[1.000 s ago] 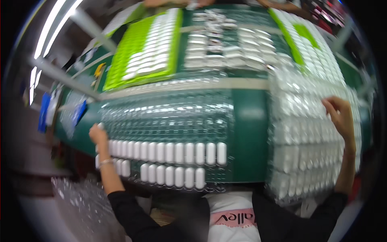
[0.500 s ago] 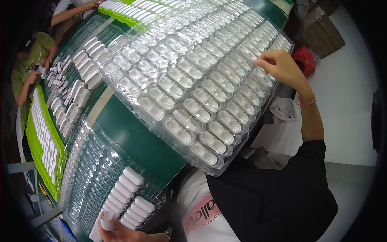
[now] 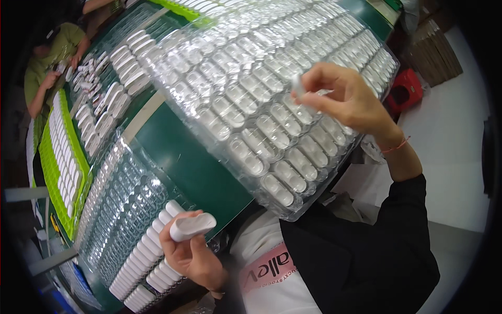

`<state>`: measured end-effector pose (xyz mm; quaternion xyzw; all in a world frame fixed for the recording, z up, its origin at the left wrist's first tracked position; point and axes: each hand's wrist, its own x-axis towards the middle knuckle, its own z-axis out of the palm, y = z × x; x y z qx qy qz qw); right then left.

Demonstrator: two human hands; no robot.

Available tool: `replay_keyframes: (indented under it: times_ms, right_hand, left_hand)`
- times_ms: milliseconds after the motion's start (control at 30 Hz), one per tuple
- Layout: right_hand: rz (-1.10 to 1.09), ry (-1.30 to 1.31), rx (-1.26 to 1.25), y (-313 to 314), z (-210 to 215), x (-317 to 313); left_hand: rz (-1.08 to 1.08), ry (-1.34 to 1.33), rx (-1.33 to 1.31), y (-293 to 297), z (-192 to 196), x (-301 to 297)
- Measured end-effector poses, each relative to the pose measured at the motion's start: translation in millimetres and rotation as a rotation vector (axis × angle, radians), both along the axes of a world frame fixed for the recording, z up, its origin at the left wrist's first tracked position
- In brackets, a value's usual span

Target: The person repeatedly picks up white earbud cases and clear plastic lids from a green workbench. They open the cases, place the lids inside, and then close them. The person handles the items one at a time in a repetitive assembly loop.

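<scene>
White oval case: gripped between thumb and fingers of the left hand, raised just above the clear blister tray at lower left, whose near rows hold white cases standing on edge. Right hand: fingers curled, pinching a small white piece over the large clear tray, its pockets filled with white parts. Both trays rest on a green table. Green tray of white cases lies at far left, a seated person beyond.
</scene>
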<state>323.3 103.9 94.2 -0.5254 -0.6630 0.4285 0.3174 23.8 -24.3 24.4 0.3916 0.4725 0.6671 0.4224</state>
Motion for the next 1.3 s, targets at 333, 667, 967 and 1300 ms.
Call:
replay_keyframes:
  times_ms: [333, 667, 967, 1300]
  right_hand:
    - [0.664, 0.164, -0.029, 27, -30, -152]
    - [0.718, 0.268, 0.033, 31, -51, -173]
    - [0.681, 0.260, 0.060, 30, -52, -171]
    - [0.704, 0.256, -0.022, 30, -50, -172]
  left_hand:
    - [0.086, -0.110, -0.022, 11, -2, -8]
    - [0.126, -0.147, -0.049, 14, -13, -10]
    - [0.119, -0.188, -0.041, 15, -16, -8]
    - [0.104, -0.213, -0.067, 15, -20, -11]
